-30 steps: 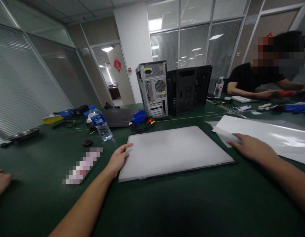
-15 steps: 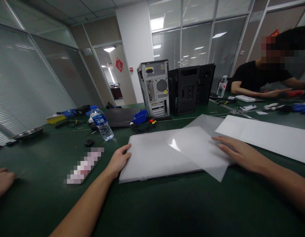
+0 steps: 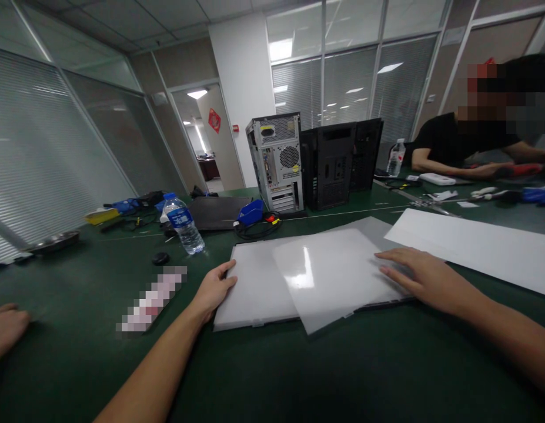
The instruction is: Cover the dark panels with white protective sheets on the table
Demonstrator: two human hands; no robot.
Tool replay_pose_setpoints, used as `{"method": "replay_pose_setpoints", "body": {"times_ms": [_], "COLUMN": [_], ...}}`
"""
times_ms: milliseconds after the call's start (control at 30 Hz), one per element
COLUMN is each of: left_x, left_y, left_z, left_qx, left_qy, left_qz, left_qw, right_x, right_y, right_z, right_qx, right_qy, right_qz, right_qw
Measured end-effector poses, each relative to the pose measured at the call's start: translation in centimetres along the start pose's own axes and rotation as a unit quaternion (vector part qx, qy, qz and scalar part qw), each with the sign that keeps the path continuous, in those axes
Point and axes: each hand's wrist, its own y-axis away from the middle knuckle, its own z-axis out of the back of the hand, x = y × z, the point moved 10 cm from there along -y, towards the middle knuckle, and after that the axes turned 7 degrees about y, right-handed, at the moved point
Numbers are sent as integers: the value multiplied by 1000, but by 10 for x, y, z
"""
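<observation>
Crookedly, the film [image 3: 327, 276] lies over the panel [image 3: 252, 288] on the worktop [image 3: 254, 382], towards nine o'clock from the fingers of the right hand [image 3: 424, 276], which is the nearer of the two. Its long axis seems to run from a little past eight o'clock to a little past two, tilted more than the panel's own, so one corner juts over the near edge at six o'clock and another part overshoots the far edge at one. The right fingers are parted, pointing to nine o'clock at the film's end; I cannot tell whether they pinch it. At the panel's nine o'clock edge the left hand [image 3: 213, 291] has its fingers closed on the rim. A white sheet [image 3: 488, 249] lies at two o'clock from the right hand.
</observation>
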Motion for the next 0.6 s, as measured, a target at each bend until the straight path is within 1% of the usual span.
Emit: {"method": "replay_pose_setpoints", "body": {"times_ms": [100,167,267,333,467,600], "left_x": [3,2,3,4,3,3], "left_y": [-3,-5,-7,-6,-3,0], "left_z": [0,2,2,2,4,4], "left_qx": [-1,-6,-4,-4,-17,-28], "left_qy": [23,24,16,13,10,27], "left_qz": [-11,-27,-34,-29,-9,8], "left_qw": [1000,999,999,999,1000,999], "right_x": [-3,0,5,7,-2,-2], "right_y": [0,1,1,1,-1,0], "right_z": [-12,-16,-14,-12,-12,-16], "right_qx": [37,48,44,31,18,28], "right_qy": [6,-11,-50,-47,-7,-24], "right_qz": [2,9,21,31,12,3], "right_qw": [999,999,998,998,1000,999]}}
